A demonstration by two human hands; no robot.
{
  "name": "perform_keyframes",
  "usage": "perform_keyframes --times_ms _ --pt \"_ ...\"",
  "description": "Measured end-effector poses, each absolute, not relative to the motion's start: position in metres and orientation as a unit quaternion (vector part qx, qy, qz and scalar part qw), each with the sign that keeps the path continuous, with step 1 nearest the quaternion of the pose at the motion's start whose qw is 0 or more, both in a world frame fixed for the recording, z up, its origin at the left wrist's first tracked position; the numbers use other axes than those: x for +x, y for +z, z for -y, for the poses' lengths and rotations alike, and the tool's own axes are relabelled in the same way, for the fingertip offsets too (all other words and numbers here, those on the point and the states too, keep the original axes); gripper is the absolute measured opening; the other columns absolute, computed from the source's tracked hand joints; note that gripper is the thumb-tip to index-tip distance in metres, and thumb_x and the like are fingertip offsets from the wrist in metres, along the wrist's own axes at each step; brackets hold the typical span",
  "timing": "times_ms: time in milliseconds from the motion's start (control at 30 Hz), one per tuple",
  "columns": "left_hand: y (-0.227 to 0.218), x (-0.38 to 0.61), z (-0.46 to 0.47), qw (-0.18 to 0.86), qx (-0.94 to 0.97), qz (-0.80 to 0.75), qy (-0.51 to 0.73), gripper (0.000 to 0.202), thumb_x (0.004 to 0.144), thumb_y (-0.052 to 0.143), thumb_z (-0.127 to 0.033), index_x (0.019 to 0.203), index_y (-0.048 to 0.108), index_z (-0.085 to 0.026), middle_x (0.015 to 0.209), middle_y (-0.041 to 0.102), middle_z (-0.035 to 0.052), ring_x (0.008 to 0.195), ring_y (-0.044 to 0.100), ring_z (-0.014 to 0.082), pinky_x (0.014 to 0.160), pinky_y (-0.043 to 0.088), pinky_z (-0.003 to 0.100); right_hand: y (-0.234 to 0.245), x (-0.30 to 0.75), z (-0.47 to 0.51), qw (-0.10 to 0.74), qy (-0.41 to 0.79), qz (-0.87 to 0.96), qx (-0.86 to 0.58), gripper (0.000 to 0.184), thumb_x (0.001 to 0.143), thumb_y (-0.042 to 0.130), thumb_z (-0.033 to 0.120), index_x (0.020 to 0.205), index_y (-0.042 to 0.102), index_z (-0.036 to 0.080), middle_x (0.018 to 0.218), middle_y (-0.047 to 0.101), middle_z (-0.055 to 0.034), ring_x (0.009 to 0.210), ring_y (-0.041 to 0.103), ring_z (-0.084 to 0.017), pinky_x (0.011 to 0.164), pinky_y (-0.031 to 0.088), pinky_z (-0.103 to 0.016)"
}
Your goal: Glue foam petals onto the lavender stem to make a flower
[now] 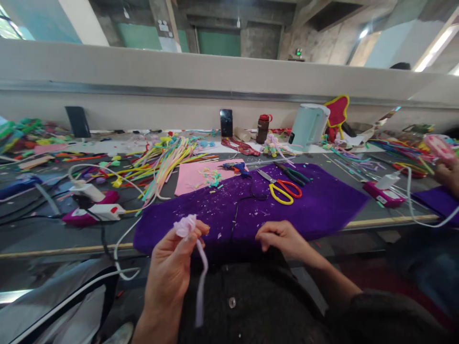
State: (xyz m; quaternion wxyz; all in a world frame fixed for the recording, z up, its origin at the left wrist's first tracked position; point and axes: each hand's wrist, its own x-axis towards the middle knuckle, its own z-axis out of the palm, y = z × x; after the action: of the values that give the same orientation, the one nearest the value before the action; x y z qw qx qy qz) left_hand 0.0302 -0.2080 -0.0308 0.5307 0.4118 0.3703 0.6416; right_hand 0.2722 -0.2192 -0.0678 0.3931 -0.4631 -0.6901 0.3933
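My left hand (172,267) is closed around a pale pink pipe cleaner (190,234). Its top is rolled into a small flower shape, and its stem hangs down past my wrist. My right hand (281,237) rests curled at the near edge of a purple felt sheet (322,200), fingers bent inward; nothing shows in it. On the felt lie yellow-and-red scissors (283,188), green-handled pliers (296,176) and a blue glue gun (238,167). A pink paper sheet (193,177) lies just behind the felt.
A pile of coloured pipe cleaners (161,160) spreads at centre left. Power strips and white cables (96,200) lie at left. A phone (226,123), a brown bottle (263,128) and a pale kettle (308,126) stand by the back wall. Another person's hand (448,174) is at far right.
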Motion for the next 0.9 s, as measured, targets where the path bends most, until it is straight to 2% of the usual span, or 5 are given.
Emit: perform_keyframes --times_ms 200,400,500,667,900 --pt "-0.030 0.034 0.209 0.518 0.409 -0.402 0.635 0.015 0.064 0.072 -0.030 0.071 0.068 -0.018 0.070 0.065 0.0009 0.067 0.060 0.0156 0.062 0.049 0.024 -0.051 0.347 0.187 0.391 0.184 0.694 -0.576 0.026 0.084 0.050 0.034 0.068 0.065 0.020 0.069 0.065 -0.0011 0.066 0.058 -0.016 0.064 0.042 -0.026" --pt "-0.031 0.037 0.205 0.543 0.387 -0.409 0.623 0.019 0.059 0.076 -0.029 0.072 0.067 -0.018 0.060 0.062 -0.0018 0.052 0.054 0.0100 0.049 0.045 0.019 -0.041 0.412 0.121 0.298 -0.004 0.620 -0.726 0.027 0.085 0.047 0.032 0.101 0.064 0.020 0.103 0.062 -0.0101 0.098 0.055 -0.024 0.080 0.039 -0.031" --pt "-0.035 0.037 0.205 0.537 0.411 -0.408 0.613 0.015 0.059 0.075 -0.024 0.068 0.066 -0.016 0.056 0.060 -0.0016 0.049 0.051 0.0081 0.047 0.041 0.017 -0.043 0.431 0.093 0.220 -0.018 0.616 -0.756 0.037 0.079 0.055 0.039 0.111 0.061 0.020 0.113 0.059 -0.0121 0.100 0.056 -0.025 0.080 0.040 -0.031" --pt "-0.041 0.037 0.206 0.517 0.446 -0.422 0.596 0.013 0.060 0.074 -0.022 0.068 0.066 -0.016 0.052 0.058 -0.0019 0.047 0.050 0.0085 0.047 0.039 0.019 -0.055 0.442 0.067 0.112 -0.004 0.629 -0.770 0.051 0.076 0.055 0.048 0.116 0.057 0.016 0.106 0.063 -0.0145 0.092 0.059 -0.029 0.072 0.042 -0.034" --pt "-0.045 0.035 0.207 0.440 0.505 -0.462 0.581 0.011 0.065 0.071 -0.026 0.068 0.066 -0.016 0.055 0.056 -0.0023 0.051 0.048 0.0094 0.050 0.036 0.020 -0.062 0.443 0.057 0.067 -0.015 0.632 -0.772 0.056 0.075 0.055 0.047 0.121 0.050 0.015 0.110 0.060 -0.0193 0.092 0.058 -0.031 0.068 0.039 -0.036"
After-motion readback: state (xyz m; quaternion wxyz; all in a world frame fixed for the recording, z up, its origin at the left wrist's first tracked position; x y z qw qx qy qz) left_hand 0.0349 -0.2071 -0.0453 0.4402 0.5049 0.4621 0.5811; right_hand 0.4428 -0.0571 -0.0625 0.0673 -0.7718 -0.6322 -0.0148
